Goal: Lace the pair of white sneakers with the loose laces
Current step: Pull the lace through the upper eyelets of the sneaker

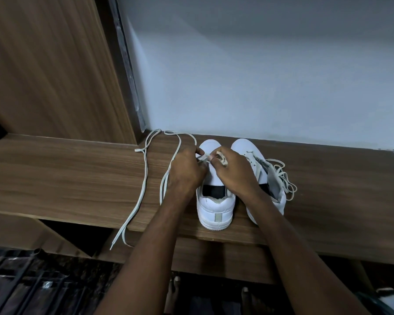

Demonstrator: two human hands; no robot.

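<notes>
Step in hand: threading the front eyelets of the left sneaker (215, 202). The left hand (187, 170) pinches the lace (143, 178); the right hand (233, 171) grips the shoe's tongue. Next, the tip must be fed through an eyelet and pulled even. Count: two sneakers on the wooden shelf (66, 173), the right sneaker (259, 169) carrying its own tangled lace.

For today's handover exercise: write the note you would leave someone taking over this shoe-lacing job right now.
Left hand pinches the lace at the left sneaker's front eyelets; right hand pinches there too.
Both sneakers stand on the wooden shelf, toes to the wall. The lace's long ends trail left over the edge.
Right sneaker has a loose lace heaped on it.
Left: lacing both shoes.
</notes>
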